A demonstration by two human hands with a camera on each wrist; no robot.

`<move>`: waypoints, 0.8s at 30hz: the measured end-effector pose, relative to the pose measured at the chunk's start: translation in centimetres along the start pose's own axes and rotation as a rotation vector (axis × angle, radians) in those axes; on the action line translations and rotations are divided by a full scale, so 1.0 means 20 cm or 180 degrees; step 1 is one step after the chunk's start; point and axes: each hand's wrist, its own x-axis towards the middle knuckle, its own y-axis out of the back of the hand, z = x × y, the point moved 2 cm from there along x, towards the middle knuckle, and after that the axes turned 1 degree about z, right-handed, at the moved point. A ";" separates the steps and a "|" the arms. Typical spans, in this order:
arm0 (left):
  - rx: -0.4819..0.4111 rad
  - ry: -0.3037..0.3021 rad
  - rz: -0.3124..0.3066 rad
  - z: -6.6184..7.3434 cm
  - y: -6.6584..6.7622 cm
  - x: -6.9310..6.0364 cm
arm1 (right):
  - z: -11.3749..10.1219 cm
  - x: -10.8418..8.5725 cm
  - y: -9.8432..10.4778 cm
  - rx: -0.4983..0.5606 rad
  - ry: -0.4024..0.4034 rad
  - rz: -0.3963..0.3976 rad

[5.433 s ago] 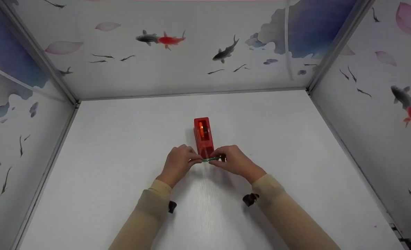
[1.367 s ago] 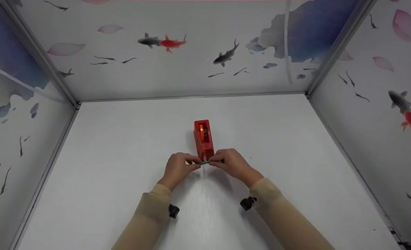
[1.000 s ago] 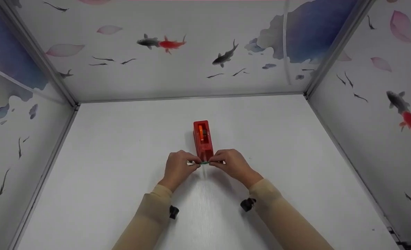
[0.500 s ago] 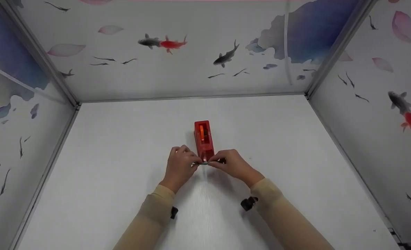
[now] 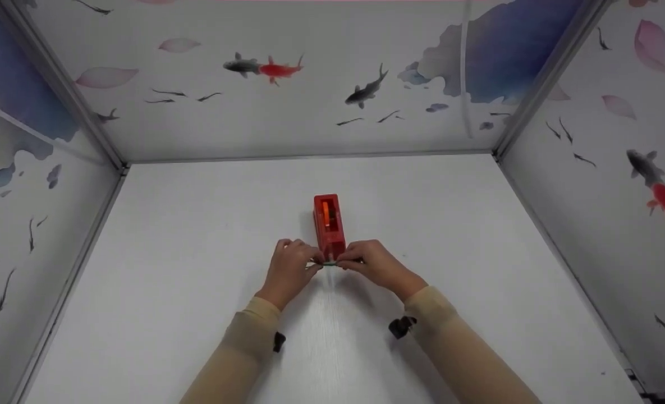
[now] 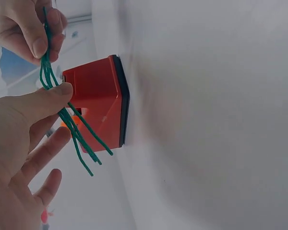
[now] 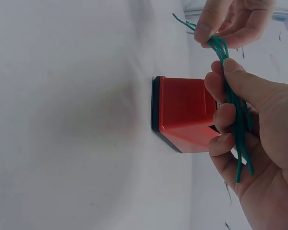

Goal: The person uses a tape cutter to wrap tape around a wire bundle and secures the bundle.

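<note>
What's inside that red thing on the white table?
Through its top opening, the red dispenser shows an orange piece and something dark beside it. Its sides cover the rest, so I can't tell what else is inside. The green strands are outside.

The person near me is wearing long, plain sleeves in a sandy beige, the left sleeve point(image 5: 225, 359) and the right sleeve point(image 5: 472, 345) matching in colour. The cloth is sitting loosely around the forearms and ending at the wrists in a left cuff point(image 5: 261, 308) and a right cuff point(image 5: 430, 303). A small black device point(image 5: 279, 341) is jutting from the inner side of the left sleeve, and a blocky black unit point(image 5: 401, 327) is protruding beside the right one. The left hand point(image 5: 288, 272) and right hand point(image 5: 381, 265) are showing bare, with short nails.
</note>
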 end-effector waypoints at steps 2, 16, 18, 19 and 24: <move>-0.0022 0.0007 -0.0098 0.00 0.00 0.00 | -0.01 0.00 0.01 -0.0102 0.0091 0.0028; -0.0025 0.0124 -0.0695 -0.04 0.01 0.01 | -0.06 -0.02 0.02 -0.1086 0.0574 0.0283; -0.0095 0.0150 -0.0755 -0.04 0.01 0.01 | -0.06 -0.02 0.01 -0.1108 0.0556 0.0266; -0.0125 0.0160 -0.0772 -0.05 0.01 0.01 | -0.06 -0.03 0.01 -0.1109 0.0548 0.0262; -0.0325 0.0261 -0.0779 -0.05 0.01 0.00 | -0.06 -0.03 0.00 -0.1104 0.0533 0.0287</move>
